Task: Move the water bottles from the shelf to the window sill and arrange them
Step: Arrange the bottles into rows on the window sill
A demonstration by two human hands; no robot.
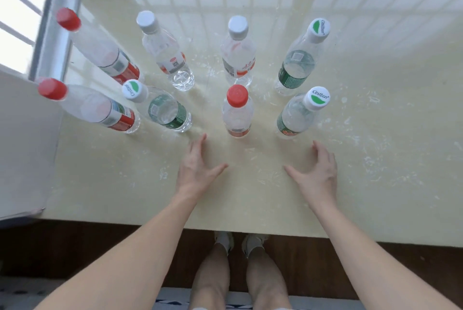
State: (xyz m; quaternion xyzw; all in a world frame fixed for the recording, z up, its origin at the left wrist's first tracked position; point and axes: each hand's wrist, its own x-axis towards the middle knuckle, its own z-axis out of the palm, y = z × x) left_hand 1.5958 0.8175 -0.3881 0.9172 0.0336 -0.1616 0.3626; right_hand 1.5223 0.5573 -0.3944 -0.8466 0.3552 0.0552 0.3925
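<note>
Standing upright on the cream window sill (375, 134) are eight water bottles in two rows of four. Taking the near red-capped bottle (236, 111) as landmark: behind it stands a white-capped bottle (238, 51), to its right a green-labelled bottle (300, 114), to its left another green-labelled one (162, 109), and beyond that a red-capped bottle (87, 106) by the wall. The left hand (196, 167) hovers just in front and left of the landmark, fingers spread wide, holding nothing. The right hand (315, 172) hovers in front and right of it, fingers likewise splayed and empty, apart from every bottle.
</note>
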